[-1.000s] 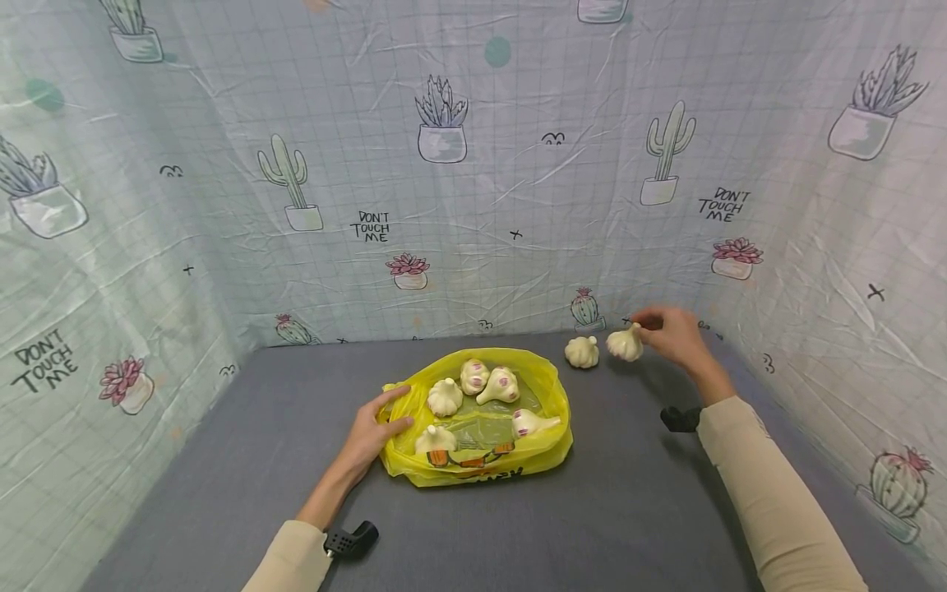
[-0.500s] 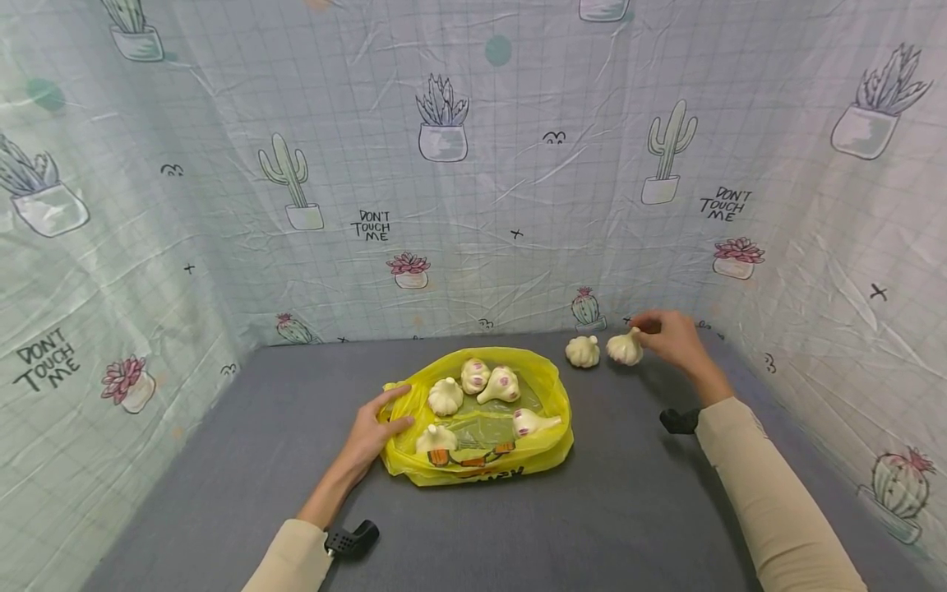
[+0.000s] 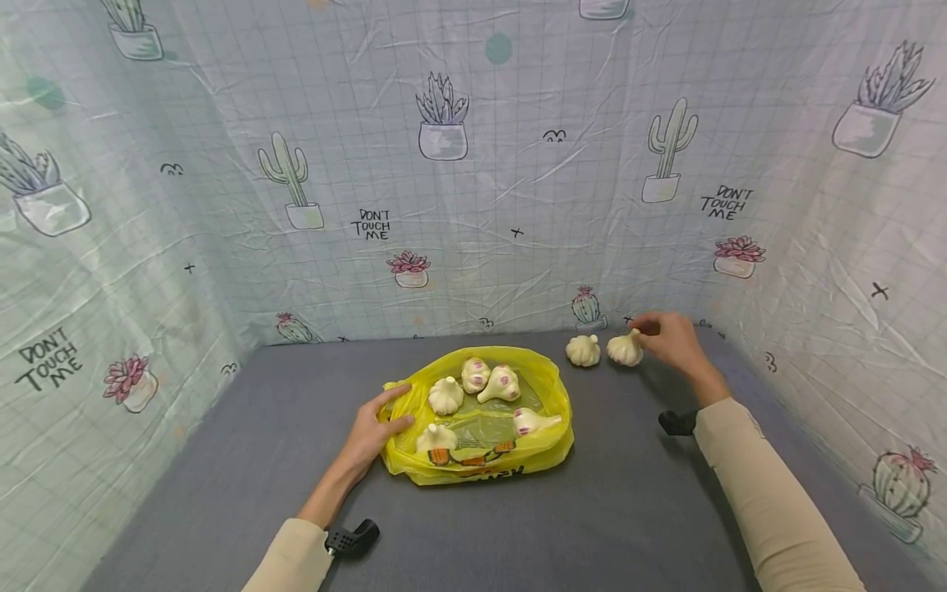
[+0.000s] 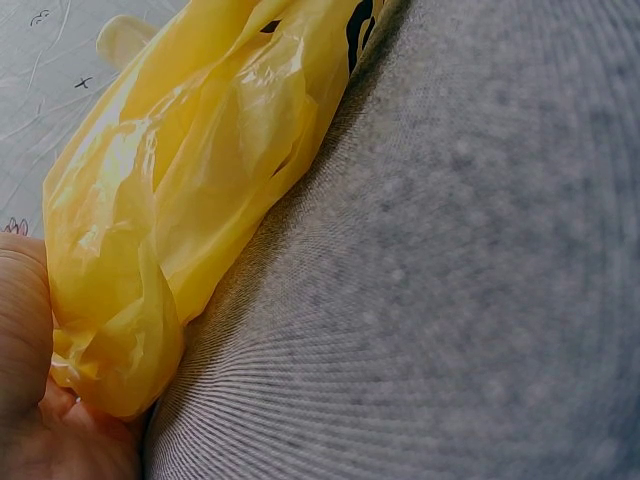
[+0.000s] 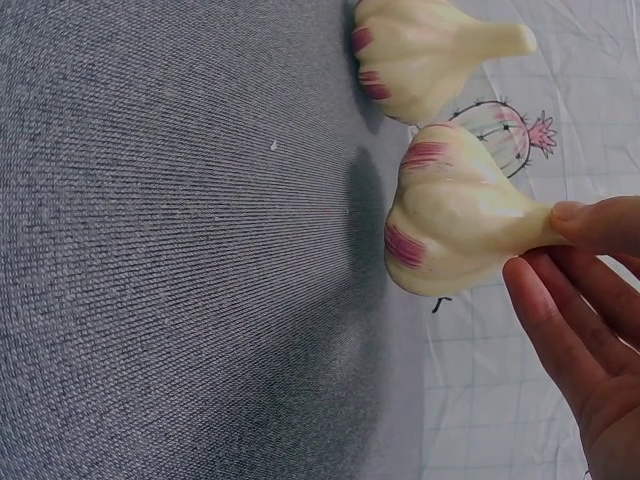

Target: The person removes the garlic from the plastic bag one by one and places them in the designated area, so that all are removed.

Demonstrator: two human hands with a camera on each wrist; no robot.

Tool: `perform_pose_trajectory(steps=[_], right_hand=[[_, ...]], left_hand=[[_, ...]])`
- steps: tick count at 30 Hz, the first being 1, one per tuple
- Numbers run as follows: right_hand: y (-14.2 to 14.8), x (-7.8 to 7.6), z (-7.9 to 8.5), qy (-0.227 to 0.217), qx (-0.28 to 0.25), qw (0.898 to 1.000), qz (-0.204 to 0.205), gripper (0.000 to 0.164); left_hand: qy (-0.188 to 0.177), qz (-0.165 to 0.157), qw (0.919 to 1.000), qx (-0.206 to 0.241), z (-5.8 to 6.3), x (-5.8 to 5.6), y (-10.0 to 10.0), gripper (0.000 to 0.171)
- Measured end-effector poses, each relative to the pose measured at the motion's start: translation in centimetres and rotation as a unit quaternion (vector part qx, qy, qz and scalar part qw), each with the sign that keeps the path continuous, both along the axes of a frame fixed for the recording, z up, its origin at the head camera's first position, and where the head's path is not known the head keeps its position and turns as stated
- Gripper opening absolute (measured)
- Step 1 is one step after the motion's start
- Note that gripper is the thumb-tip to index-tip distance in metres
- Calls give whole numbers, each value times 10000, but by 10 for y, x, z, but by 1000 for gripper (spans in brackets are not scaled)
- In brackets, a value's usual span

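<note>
My right hand [image 3: 669, 339] pinches a cream garlic bulb [image 5: 450, 215] by its stem, between thumb and fingertips. This bulb has purple streaks and stands stem up, close over the table at the back right. Just left of it sits a second garlic bulb [image 3: 584, 351], upright on the table. My left hand [image 3: 367, 429] holds the left side of a yellow plastic bag [image 3: 551, 450], thumb and a finger over its rim; its other fingers are hidden. Inside the open bag lie several garlic bulbs, among them one at the right [image 3: 534, 422] and one at the left [image 3: 445, 396].
The dark grey table [image 3: 518, 534] ends at a hanging sheet [image 3: 473, 205] printed with cacti, which closes off the back and both sides. The second bulb stands near that back edge.
The garlic bulb in my right hand has come down slightly over the last second, and the hand with it. My left hand and the bag have stayed put.
</note>
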State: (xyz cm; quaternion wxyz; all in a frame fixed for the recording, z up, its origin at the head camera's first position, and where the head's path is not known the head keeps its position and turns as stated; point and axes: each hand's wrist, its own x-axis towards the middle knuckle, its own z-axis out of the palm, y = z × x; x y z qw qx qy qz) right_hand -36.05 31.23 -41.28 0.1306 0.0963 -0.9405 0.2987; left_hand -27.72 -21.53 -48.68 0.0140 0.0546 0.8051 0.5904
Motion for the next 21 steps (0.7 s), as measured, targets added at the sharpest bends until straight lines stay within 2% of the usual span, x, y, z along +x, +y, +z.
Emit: perform_pose_trajectory(steps=[21], right_hand=[[1,-1,-2,-187,-26,9998,63,25]], left_hand=[[9,19,10000,40,1,-1,0,59]])
